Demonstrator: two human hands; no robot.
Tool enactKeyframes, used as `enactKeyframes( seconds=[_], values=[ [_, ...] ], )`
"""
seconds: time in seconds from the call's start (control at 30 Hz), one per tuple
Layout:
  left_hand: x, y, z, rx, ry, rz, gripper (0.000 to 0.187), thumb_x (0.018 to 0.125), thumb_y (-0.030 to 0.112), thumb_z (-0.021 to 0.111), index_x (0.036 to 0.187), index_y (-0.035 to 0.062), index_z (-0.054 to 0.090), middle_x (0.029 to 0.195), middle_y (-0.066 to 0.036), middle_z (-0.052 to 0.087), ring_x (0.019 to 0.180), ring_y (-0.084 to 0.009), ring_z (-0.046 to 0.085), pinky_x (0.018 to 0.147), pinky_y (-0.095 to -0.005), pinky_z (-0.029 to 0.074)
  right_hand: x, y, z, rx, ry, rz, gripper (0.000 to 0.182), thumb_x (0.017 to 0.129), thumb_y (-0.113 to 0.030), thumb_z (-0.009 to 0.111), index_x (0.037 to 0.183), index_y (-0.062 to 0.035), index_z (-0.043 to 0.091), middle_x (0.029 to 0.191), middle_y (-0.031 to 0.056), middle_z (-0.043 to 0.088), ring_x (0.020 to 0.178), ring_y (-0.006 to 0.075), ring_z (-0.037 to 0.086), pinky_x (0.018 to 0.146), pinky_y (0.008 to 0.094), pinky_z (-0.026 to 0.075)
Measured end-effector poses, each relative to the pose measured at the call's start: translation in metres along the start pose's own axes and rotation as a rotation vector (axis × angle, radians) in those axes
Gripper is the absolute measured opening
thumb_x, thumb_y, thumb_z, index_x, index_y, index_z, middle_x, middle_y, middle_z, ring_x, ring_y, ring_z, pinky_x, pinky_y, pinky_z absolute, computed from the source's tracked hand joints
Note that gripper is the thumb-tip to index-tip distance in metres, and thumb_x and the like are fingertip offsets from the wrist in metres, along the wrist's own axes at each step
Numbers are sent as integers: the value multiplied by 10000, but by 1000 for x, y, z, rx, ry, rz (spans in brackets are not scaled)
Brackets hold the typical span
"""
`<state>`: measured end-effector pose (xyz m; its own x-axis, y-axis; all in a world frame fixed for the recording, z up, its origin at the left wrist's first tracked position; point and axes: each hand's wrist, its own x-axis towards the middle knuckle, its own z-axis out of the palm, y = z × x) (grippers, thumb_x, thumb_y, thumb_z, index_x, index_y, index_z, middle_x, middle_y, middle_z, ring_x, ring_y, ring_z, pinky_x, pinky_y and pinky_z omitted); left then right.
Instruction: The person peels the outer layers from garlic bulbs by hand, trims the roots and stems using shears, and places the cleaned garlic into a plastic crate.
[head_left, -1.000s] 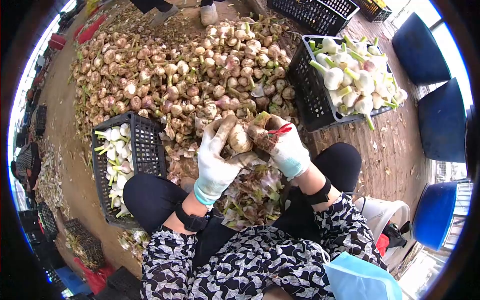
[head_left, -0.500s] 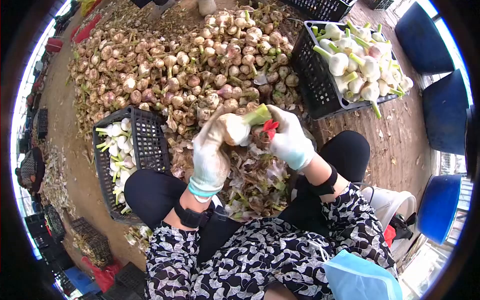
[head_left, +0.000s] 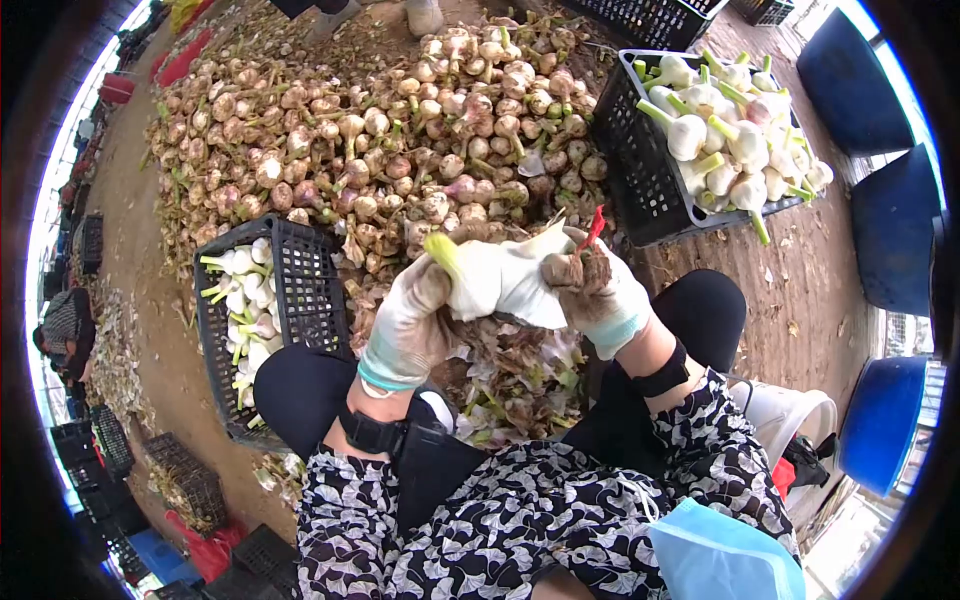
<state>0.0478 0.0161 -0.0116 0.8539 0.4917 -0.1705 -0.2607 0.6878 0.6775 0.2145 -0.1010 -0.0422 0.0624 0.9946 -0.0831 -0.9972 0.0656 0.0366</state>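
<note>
My left hand [head_left: 408, 325], in a soiled white glove, is closed around a white garlic bulb [head_left: 474, 283] with a short green stem pointing up and left. Opposite it, my gloved right hand [head_left: 606, 300] pinches a sheet of white garlic skin [head_left: 538, 290] stretched out from the bulb. A small red piece [head_left: 597, 224] sticks up by the right fingers; its kind I cannot make out. Below both hands lies a heap of peeled garlic skins [head_left: 520, 375] between my knees.
Unpeeled garlic [head_left: 370, 150] is piled ahead. A black crate [head_left: 310, 285] of cleaned garlic stands at left, another crate [head_left: 640, 165] heaped with bulbs at right. Blue tubs [head_left: 880, 415] and a white bucket [head_left: 790, 410] are farther right. A person [head_left: 66, 335] is at far left.
The bulb has turned, its green stem swinging from upper right to upper left. My right hand has closed on its skin and drawn a white sheet out to the right.
</note>
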Motion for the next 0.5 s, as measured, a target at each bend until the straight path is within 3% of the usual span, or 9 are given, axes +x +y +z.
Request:
enactKeyframes(
  seconds=[0.07, 0.13, 0.2, 0.23, 0.27, 0.33, 0.4, 0.47, 0.5],
  values=[
    [7, 7, 3, 86, 61, -123, 685, 811, 317, 679, 1299, -64, 386, 1166, -144, 569, 1040, -186, 575, 914, -293, 457, 6, 4, 15, -408, -10, -193, 251, 915, -82, 474, 1101, 85, 496, 877, 40, 572, 720, 92, 588, 678, 194, 488],
    [11, -11, 0, 620, 116, 218, 631, 756, 185, 756, 1240, -73, 443, 1051, -91, 602, 941, -120, 568, 865, -274, 464, 15, 2, 7, -355, -36, -160, 268, 918, -82, 474, 1135, 72, 511, 905, 47, 610, 789, 129, 608, 724, 234, 491],
    [3, -9, 0, 810, 164, 192, 607, 707, 166, 792, 1183, -62, 490, 1009, -72, 610, 907, -118, 575, 829, -261, 480, 3, 9, 17, -1405, 167, -228, 219, 878, -118, 528, 1033, 9, 615, 935, 32, 647, 808, 139, 606, 763, 276, 476],
    [2, -5, 0, 811, 122, 177, 581, 696, 153, 793, 1164, -42, 509, 994, -70, 613, 882, -113, 577, 801, -250, 488, 2, 6, 5, -1066, 54, -324, 239, 903, -202, 547, 997, 9, 609, 1058, 94, 615, 909, 155, 576, 826, 323, 457],
    [3, -7, 0, 541, 84, 149, 583, 685, 153, 800, 1164, -25, 518, 966, -66, 616, 843, -118, 586, 779, -241, 493, 6, -24, -13, -1553, -12, -351, 310, 910, -269, 536, 1007, 17, 610, 1044, 90, 628, 886, 154, 587, 799, 312, 467],
    [-6, -1, 8, 228, 62, -95, 582, 690, 140, 793, 1177, -22, 519, 986, -61, 603, 867, -125, 584, 784, -236, 485, 18, -36, 4, -1168, 350, -443, 347, 885, -310, 574, 999, 17, 606, 918, 48, 647, 814, 143, 597, 740, 309, 479],
    [-7, -4, 2, 205, 54, -68, 592, 692, 122, 784, 1194, -30, 510, 1012, -67, 593, 896, -134, 580, 805, -240, 478, 17, -52, -16, -1179, 485, -588, 217, 831, -194, 590, 950, -16, 617, 822, 68, 649, 720, 184, 608, 671, 314, 483],
    [-6, -4, -6, 180, 53, -38, 603, 694, 103, 775, 1212, -38, 501, 1038, -73, 583, 925, -144, 575, 825, -243, 471, 4, -29, -5, -2439, 147, -68, 187, 719, -64, 576, 897, -44, 631, 819, 150, 635, 744, 267, 627, 669, 356, 496],
    [-5, 0, -14, 376, 29, -6, 626, 686, 77, 770, 1232, -43, 487, 1068, -79, 573, 942, -146, 568, 844, -251, 465, -1, -15, -18, -2500, 30, 199, 199, 675, -56, 567, 863, -47, 632, 813, 177, 627, 766, 304, 623, 680, 374, 498]
  ],
)
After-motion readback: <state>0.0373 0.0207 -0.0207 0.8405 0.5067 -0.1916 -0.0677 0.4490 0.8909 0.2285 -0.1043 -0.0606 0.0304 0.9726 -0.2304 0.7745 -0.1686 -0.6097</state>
